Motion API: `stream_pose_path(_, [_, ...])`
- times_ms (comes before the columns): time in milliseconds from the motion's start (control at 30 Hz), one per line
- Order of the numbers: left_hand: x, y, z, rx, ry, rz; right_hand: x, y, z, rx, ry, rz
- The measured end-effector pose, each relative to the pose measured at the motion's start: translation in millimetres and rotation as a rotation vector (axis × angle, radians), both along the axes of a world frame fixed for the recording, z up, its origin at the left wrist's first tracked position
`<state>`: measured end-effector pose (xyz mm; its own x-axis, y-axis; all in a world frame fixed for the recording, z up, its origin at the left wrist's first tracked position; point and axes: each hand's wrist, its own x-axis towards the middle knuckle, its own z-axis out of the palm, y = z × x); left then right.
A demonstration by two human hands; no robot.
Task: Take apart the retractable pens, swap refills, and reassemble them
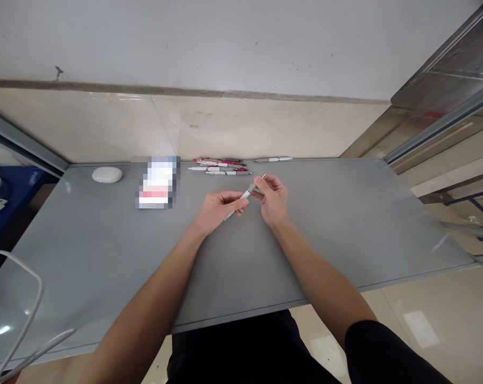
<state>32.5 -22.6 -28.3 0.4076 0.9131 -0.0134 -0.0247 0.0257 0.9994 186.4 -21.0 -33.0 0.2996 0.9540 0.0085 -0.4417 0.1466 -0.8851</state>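
A white and grey pen is held at a slant between both hands above the grey table. My left hand grips its white lower part with thumb and fingers. At the pen's grey upper end, near the tip, the thumb and fingers of my right hand are closed on it. Beyond the hands, several red, white and grey pens lie in a loose pile near the table's back edge. One more white and grey pen rests to the right of that pile.
Left of the pens lies a blurred-out phone, and farther left a white oval case. A white cable loops over the table's front left corner. The tiled wall rises behind the back edge.
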Motion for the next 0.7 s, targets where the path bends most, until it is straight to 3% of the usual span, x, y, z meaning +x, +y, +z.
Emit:
stream_pose_path(200, [0.7,0.3,-2.2,-0.012,0.035,0.019,-3.1,-2.5,2.1,-0.027,-0.015,-0.008])
stream_pose_path(700, [-1.7,-4.2,3.8,-0.208,-0.099,-0.213,-3.3,-5.5,5.0,-0.024,0.045,0.067])
